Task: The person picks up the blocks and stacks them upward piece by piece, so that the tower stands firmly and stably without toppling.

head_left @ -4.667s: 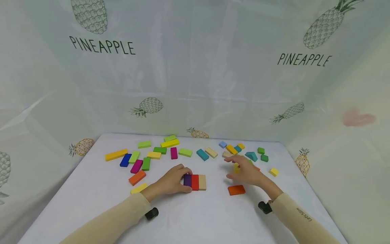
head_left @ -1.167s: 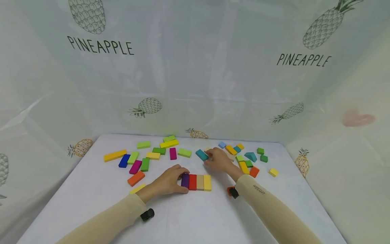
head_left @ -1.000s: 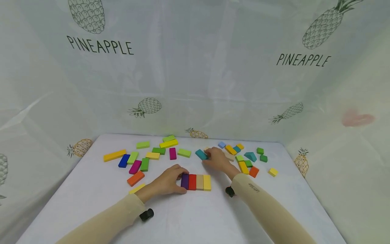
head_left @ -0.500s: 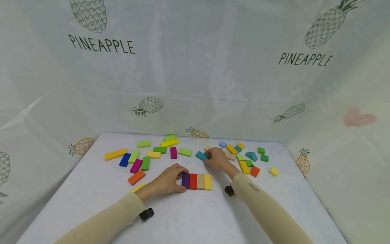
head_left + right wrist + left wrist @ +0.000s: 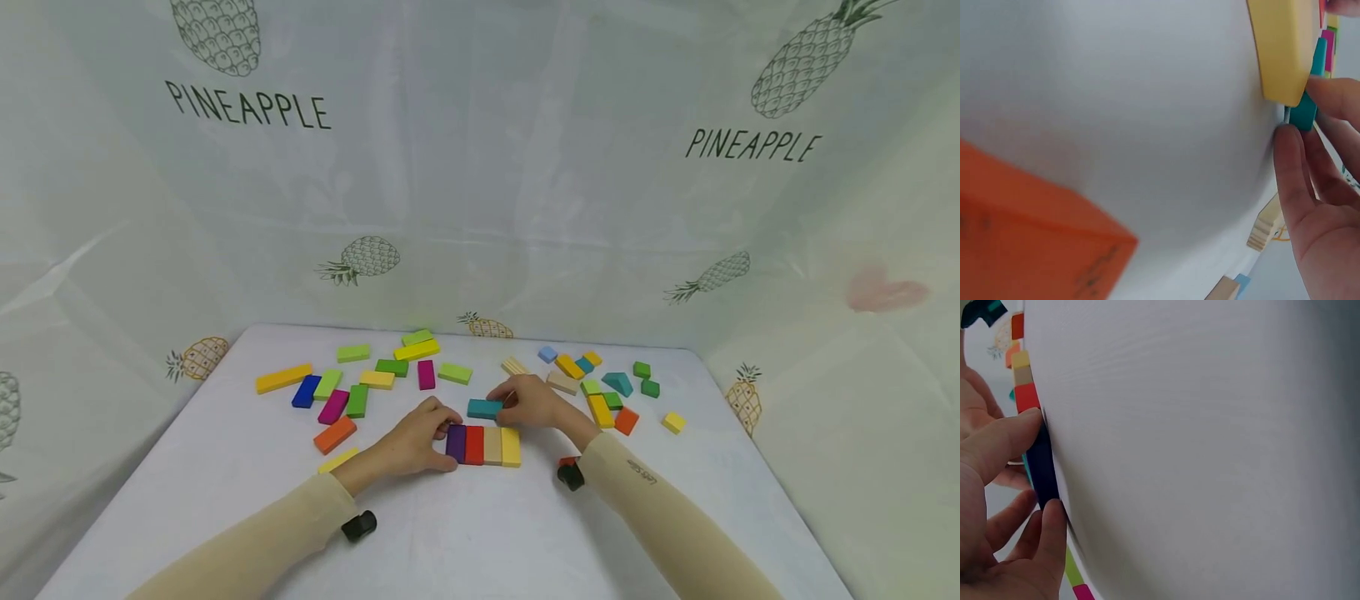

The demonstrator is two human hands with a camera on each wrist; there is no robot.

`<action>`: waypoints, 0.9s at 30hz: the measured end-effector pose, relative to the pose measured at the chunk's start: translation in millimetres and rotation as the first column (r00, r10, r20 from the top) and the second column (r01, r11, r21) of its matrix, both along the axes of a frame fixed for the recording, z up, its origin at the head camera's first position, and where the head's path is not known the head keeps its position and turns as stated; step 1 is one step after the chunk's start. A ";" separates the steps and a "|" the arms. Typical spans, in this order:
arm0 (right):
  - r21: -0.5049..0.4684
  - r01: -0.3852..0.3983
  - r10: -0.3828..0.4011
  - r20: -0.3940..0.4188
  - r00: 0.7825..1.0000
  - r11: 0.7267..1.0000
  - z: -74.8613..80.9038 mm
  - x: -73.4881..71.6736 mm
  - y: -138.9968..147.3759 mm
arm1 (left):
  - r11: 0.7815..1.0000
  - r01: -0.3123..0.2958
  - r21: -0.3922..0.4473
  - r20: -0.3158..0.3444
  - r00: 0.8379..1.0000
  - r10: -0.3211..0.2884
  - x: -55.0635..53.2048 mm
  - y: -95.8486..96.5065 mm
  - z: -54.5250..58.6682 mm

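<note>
In the head view, a row of upright-facing flat blocks lies side by side: purple [image 5: 456, 444], red [image 5: 475, 446], plain wood [image 5: 492, 447] and yellow [image 5: 511, 447]. My left hand [image 5: 412, 439] holds the purple block at the row's left end, thumb on its near end and fingers at the far end. Just beyond the row, a teal block [image 5: 483, 409] lies crosswise, pinched at its right end by my right hand [image 5: 534, 402]. The right wrist view shows thumb and fingers on the teal block [image 5: 1305, 112], close behind the yellow block [image 5: 1282, 50].
Several coloured blocks, among them a dark blue block [image 5: 307, 392], lie scattered at the left and back. More blocks, including a teal triangle [image 5: 618, 383], are at the back right. An orange block [image 5: 567, 462] is partly hidden by the right wrist camera [image 5: 571, 476].
The yellow block has joined the row's right end since the oldest frame. My right hand has since brought the teal block nearer the row and turned it crosswise. My left hand stays put.
</note>
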State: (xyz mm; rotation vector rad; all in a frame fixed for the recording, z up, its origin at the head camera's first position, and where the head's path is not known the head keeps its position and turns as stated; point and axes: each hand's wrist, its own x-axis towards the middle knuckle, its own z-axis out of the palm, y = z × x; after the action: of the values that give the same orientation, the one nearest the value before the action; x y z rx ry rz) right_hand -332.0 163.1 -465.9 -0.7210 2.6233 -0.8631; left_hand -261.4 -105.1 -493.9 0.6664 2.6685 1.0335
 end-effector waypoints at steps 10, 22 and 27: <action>-0.038 -0.041 0.041 0.009 0.999 0.998 -4.9 2.8 -10.1 | 1.000 -0.014 0.028 0.026 1.000 0.014 0.1 -1.2 -0.3; -0.083 -0.001 0.003 0.022 1.000 0.997 -12.3 12.1 -21.0 | 0.996 -0.086 0.006 0.017 0.996 0.086 3.8 3.4 0.9; -0.094 0.017 -0.014 0.031 0.999 0.995 -14.3 14.3 -22.9 | 0.993 -0.113 -0.017 0.006 0.994 0.113 4.9 4.6 1.1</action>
State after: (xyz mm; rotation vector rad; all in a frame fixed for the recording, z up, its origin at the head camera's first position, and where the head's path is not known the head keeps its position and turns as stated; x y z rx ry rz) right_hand -317.7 140.2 -480.2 -0.7058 2.5792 -1.0001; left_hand -256.5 -100.5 -492.9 0.5130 2.7334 1.0372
